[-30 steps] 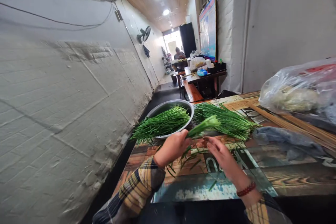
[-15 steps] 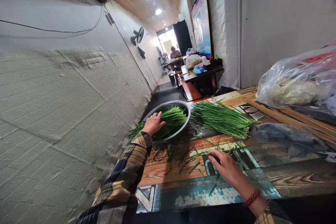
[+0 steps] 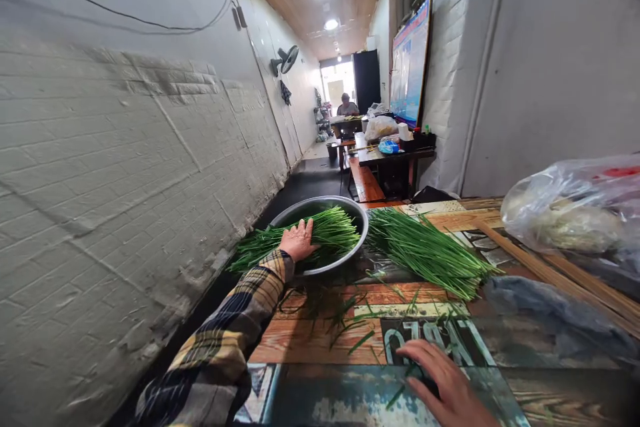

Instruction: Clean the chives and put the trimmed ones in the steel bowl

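Note:
My left hand [image 3: 298, 240] lies palm down, fingers stretched out, on a bunch of green chives [image 3: 333, 232] in a round metal bowl [image 3: 364, 230]. The leafy ends hang over the bowl's left rim; the pale cut ends point right. Above the table's near edge is my right hand [image 3: 443, 377], thumb and fingers apart, with no held thing visible; its palm side is hidden. A second pile of chives [image 3: 425, 253] lies on the table, right of the bowl. Loose chive scraps [image 3: 350, 320] are scattered between the bowl and my right hand.
Wooden sticks [image 3: 545, 263], a crumpled grey plastic bag [image 3: 555, 313] and a clear bag with pale contents [image 3: 575, 220] lie on the right. A brick-patterned wall [image 3: 125, 213] runs close on the left. Farther back, a person [image 3: 347, 107] sits beyond another table [image 3: 380, 157].
The camera view has tilted and shifted. My right hand has drawn back toward the near edge. My left hand stays on the chives in the bowl, which now lie flatter across it.

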Demonstrator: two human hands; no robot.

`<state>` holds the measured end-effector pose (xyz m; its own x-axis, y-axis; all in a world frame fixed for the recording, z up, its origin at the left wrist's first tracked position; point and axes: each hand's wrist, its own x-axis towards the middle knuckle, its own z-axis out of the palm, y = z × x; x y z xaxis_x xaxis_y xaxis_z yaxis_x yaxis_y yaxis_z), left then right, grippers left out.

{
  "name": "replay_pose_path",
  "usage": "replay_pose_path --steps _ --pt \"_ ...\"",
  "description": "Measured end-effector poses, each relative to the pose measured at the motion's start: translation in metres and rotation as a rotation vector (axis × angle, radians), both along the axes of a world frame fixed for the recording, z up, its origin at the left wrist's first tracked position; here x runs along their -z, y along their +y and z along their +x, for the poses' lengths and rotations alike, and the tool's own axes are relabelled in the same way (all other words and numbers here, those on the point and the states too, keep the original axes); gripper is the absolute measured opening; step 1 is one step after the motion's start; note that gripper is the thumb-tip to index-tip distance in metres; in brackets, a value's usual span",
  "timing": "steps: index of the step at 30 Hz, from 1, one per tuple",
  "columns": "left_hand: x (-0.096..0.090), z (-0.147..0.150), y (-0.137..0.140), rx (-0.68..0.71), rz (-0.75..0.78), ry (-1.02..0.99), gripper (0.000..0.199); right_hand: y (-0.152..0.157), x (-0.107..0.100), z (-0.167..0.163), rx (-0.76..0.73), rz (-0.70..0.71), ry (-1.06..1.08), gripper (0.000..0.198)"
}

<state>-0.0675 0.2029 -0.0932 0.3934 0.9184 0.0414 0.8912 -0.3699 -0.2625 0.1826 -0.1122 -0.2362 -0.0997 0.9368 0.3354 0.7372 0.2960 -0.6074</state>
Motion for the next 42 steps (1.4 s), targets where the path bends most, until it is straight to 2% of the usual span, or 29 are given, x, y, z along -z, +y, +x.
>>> replay_pose_path --steps 3,6,9,11,15,17,20,22,24,26,29,36,39,42 --pt "0.006 0.005 0.007 -0.114 0.029 -0.051 0.071 0.001 -0.001 0.002 -0.018 0.052 -0.042 0.031" --pt "0.016 0.012 0.005 -0.184 0.064 -0.049 0.072 0.003 -0.004 0.001 -0.013 0.091 -0.035 0.03" --pt "0.023 0.015 -0.002 -0.18 0.077 -0.036 0.076 0.003 -0.01 -0.002 0.003 0.109 -0.002 0.028" --pt "0.021 0.012 -0.005 -0.147 0.045 -0.055 0.077 0.002 -0.011 -0.004 0.009 0.1 0.024 0.027" --pt "0.004 0.004 -0.011 -0.075 -0.059 -0.099 0.088 0.001 -0.006 -0.003 0.013 0.076 0.051 0.026" --pt "-0.003 0.005 -0.022 -0.037 -0.025 -0.127 0.088 0.0 -0.001 0.0 0.012 0.046 0.039 0.027" --pt "-0.005 0.017 -0.054 0.064 0.129 -0.201 0.072 -0.001 0.004 0.002 0.014 0.018 0.022 0.029" --pt "0.001 0.029 -0.08 0.203 0.149 -0.259 0.054 -0.001 0.005 0.003 0.012 0.022 0.019 0.029" --pt "0.007 0.04 -0.101 0.359 0.074 -0.306 0.038 -0.001 0.006 0.003 0.016 0.036 0.019 0.029" --pt "0.012 0.046 -0.111 0.352 -0.067 -0.336 0.032 -0.001 0.005 0.002 0.031 0.056 0.021 0.029" --pt "0.008 0.045 -0.104 0.272 -0.168 -0.363 0.028 0.0 0.004 0.001 0.046 0.068 0.032 0.029" --pt "-0.03 0.016 -0.046 0.12 -0.036 -0.418 0.036 -0.002 -0.002 -0.005 0.078 0.005 0.078 0.032" --pt "-0.037 -0.001 -0.033 0.021 -0.003 -0.385 0.038 -0.003 -0.003 -0.009 0.122 0.0 0.103 0.034" --pt "-0.038 -0.016 -0.029 -0.023 -0.049 -0.307 0.047 -0.004 -0.006 -0.011 0.133 -0.015 0.13 0.033"
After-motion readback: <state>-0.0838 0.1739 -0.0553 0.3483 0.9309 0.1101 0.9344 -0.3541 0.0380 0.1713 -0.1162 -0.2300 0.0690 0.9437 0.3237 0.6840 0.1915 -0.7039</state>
